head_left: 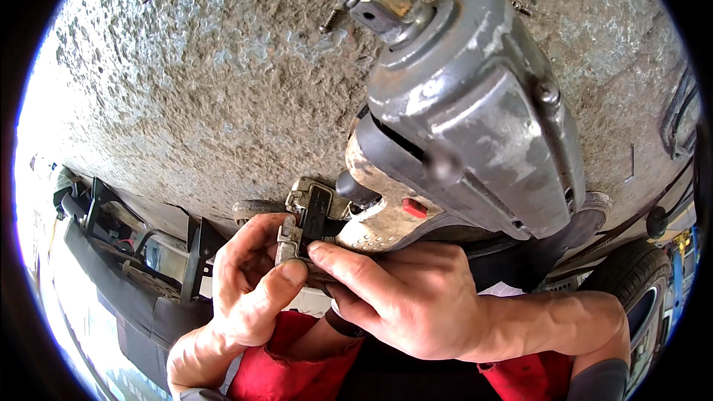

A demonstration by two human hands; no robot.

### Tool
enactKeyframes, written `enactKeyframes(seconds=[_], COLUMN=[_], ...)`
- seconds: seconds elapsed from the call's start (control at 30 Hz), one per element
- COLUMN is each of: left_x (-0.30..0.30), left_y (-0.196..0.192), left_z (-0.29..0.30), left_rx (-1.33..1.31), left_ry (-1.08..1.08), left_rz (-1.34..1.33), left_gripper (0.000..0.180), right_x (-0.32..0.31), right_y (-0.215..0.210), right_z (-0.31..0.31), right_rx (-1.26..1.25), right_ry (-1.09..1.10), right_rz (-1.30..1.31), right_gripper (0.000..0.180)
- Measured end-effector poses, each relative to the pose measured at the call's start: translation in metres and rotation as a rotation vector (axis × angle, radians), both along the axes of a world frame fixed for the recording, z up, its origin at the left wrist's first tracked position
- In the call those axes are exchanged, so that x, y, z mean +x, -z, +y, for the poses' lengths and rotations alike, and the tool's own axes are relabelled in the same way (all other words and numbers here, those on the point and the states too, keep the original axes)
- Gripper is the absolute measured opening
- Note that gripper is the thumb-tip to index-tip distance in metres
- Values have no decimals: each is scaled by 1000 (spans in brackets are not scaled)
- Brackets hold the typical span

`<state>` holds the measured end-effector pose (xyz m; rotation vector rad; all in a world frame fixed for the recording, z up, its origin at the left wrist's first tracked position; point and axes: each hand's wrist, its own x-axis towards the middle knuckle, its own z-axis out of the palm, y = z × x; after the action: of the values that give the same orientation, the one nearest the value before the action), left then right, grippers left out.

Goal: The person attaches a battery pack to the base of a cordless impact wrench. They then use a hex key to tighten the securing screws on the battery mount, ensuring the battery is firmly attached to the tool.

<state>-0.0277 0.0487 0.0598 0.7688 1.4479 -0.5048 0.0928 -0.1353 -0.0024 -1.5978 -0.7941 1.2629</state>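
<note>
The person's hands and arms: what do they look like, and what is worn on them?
Both hands are bare: no gloves and no rings that I can see. The left hand and the right hand look grimy, with dark dirt around the nails. Both forearms are uncovered. A grey cuff or sleeve edge shows on the right arm at the lower edge of the picture. Something similar on the left arm is too cut off to tell.

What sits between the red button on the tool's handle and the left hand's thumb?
A small black-and-grey switch part, pinched by both hands, lies between the red button and left thumb in the head view.
</note>
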Motion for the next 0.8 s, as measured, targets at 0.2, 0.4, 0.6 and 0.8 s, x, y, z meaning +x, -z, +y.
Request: enactKeyframes(seconds=[0.2, 0.4, 0.6, 0.8], left_x=[0, -1, -3, -1], left_y=[1, 3, 3, 3], left_z=[-1, -3, -3, -6], left_rx=[11, 21, 26, 58], left_ry=[7, -16, 18, 62], left_rz=[-25, -48, -44, -26], left_gripper=[55, 55, 55, 53], right_x=[-1, 4, 5, 6], right_y=[1, -1, 0, -4], right_z=[-2, 0, 2, -2], right_rx=[30, 39, 11, -24], right_ry=[8, -22, 44, 60], right_rz=[-27, -18, 101, 183], right_gripper=[54, 55, 51, 47])
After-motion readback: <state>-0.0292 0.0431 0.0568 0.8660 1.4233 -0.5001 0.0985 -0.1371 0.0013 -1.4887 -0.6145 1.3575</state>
